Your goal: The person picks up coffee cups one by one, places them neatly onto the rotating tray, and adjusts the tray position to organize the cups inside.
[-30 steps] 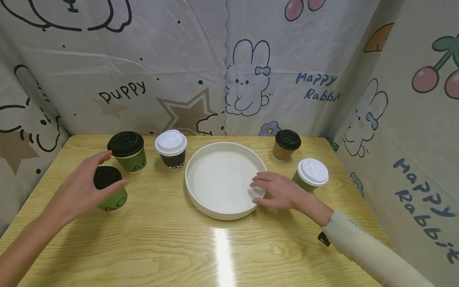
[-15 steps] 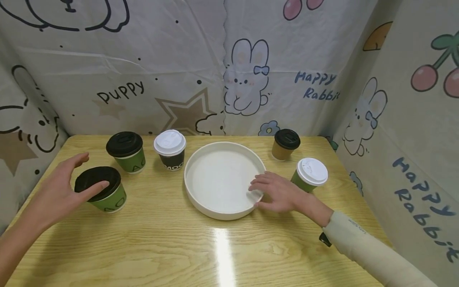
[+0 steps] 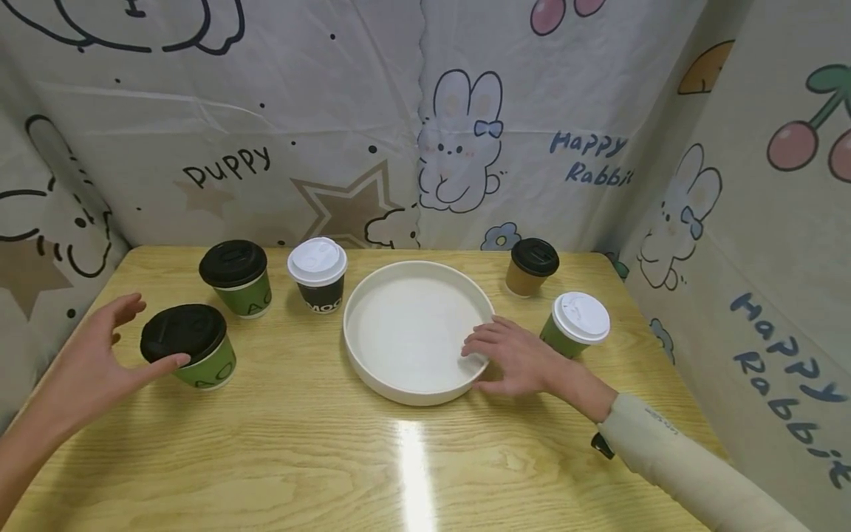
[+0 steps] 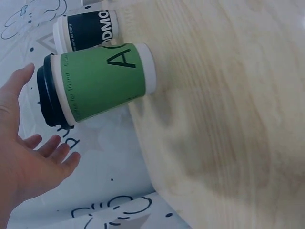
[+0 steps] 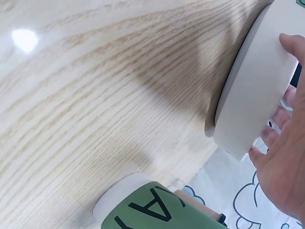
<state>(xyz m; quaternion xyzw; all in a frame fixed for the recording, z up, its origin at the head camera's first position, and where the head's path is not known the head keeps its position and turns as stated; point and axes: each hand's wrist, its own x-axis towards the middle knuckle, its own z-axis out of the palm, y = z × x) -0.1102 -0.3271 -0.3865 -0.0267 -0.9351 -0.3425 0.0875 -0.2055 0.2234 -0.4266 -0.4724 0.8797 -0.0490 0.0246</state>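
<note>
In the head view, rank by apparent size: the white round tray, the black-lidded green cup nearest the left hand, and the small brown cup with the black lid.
1. White round tray, clearly largest.
2. Black-lidded green cup by the left hand.
3. Small brown cup with black lid, smallest, though it stands farther from the camera, which exaggerates the gap.

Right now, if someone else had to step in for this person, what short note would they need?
Left hand: open, thumb tip at the lid of the nearest green cup, not gripping it.
Right hand: fingers resting on the right rim of the white tray.
Five lidded cups stand on the table, all outside the tray: two green ones and a black one left of it, a brown one and a green one to the right.
Done: nothing is in the tray yet. Left: all the cups remain outside it.
</note>
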